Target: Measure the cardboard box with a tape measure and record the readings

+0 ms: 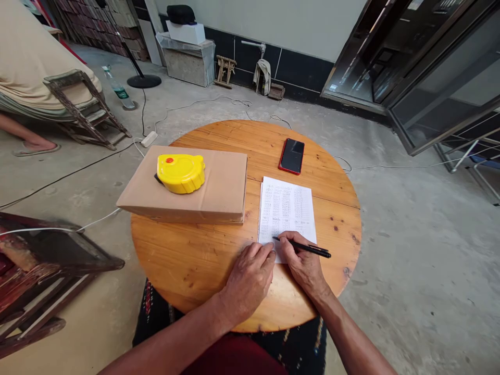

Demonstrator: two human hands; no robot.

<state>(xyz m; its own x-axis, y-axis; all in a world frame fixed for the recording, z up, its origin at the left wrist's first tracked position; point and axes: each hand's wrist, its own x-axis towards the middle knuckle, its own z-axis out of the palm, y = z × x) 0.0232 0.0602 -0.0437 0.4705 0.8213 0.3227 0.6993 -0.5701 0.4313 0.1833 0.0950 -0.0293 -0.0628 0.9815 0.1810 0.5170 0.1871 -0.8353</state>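
A black pen (310, 249) is pinched in my right hand (299, 260), its tip touching a white sheet of paper (287, 198). Columns of small handwriting, too fine to read, run down the sheet. My left hand (250, 278) rests on the table, its fingers curled and close together, with the fingertips pressing the sheet's lower left edge. More paper edges show under the top sheet. To the left lies a closed cardboard box (222, 182), with a yellow chick-shaped plastic case (182, 173) on top of it. Beyond the paper is a dark-screened phone with a red edge (292, 155).
The round wooden table (187, 260) stands on a concrete floor. A wooden chair (39, 271) is close by on the left. Cables and a power strip (149, 138) lie beyond the box. Further off are a bottle (121, 91), a stand base (144, 81) and another person's foot (39, 145).
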